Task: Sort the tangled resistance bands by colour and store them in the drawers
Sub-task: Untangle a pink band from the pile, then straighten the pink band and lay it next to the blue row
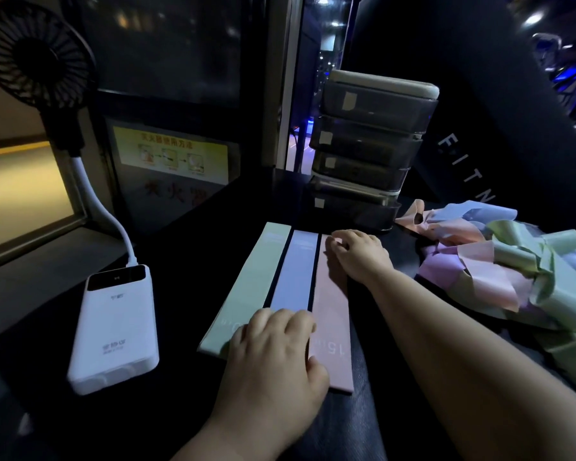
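Three resistance bands lie flat and parallel on the dark table (187, 261), close together but not overlapping: a green band (246, 287) on the left, a lilac band (295, 271) in the middle and a pink band (330, 314) on the right. The left hand (273, 354) rests palm down across their near ends. Its fingers are loosely bent over the green and lilac ones, with the thumb toward the pink, and it presses rather than grips. The right hand (359, 254) is at the far end of the pink band with its fingertips bent down onto it. From here I can't tell whether it pinches the edge or only smooths it down.

So one band of each of three colours looks freed and straightened, and I'd say that's only a small start. Off to the right, well apart from the neat row, the tangled pile (512, 271) is still a big knot of green, pink, lilac and pale blue loops. Behind the bands the stack of drawers (369, 148) stands at the back of the table, every drawer pushed in, each with a small pale label. As far as I can see nothing is stored yet, so most of the untangling and all the putting away is left.

A white power bank (113, 327) lies to the left, feeding a small fan (30, 51).
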A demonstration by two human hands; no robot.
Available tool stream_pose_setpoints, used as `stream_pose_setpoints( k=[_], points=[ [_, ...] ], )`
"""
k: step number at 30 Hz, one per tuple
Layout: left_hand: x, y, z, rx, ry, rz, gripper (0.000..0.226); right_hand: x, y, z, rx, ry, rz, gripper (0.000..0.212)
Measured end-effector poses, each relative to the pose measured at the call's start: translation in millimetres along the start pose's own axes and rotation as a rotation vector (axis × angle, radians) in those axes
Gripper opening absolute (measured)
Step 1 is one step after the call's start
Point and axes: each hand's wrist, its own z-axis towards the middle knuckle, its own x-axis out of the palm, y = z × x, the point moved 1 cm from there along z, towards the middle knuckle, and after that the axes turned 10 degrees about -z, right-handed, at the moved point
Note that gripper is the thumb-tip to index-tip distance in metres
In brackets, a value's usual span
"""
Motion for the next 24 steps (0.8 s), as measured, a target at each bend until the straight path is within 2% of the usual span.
stream_pose_setpoints(
  k=[2, 4, 8, 13, 17, 19, 20, 24],
  points=[
    [0, 0, 0, -0.005, 0.035, -0.001, 0.029, 0, 0, -1, -0.013, 0.017, -0.019, 0.035],
    [-3, -2, 1, -0.028, 0.069, -0.007, 0.026, -2, -3, -3, -0.014, 0.036, 0.007, 0.041],
    [-7, -5, 2, -0.088, 0.124, 0.011, 0.028, -11, -14, -19, -0.056, -0.016, 0.098, 0.039],
    [-13, -14, 5, -0.167, 0.217, 0.028, 0.041, -44, -44, -52, -0.153, -0.167, -0.026, 0.032],
    [-19, -29, 13, -0.214, 0.284, 0.063, 0.030, -67, -80, -81, -0.210, -0.369, -0.109, 0.028],
    [-17, -40, 18, -0.235, 0.282, 0.065, 0.032, -76, -99, -93, -0.176, -0.432, -0.149, 0.016],
    [-14, -48, 22, -0.236, 0.281, 0.050, 0.034, -79, -107, -98, -0.136, -0.440, -0.168, 0.016],
    [9, -87, 41, -0.182, 0.320, -0.063, 0.032, -87, -136, -113, 0.015, -0.454, -0.177, 0.034]
  ],
)
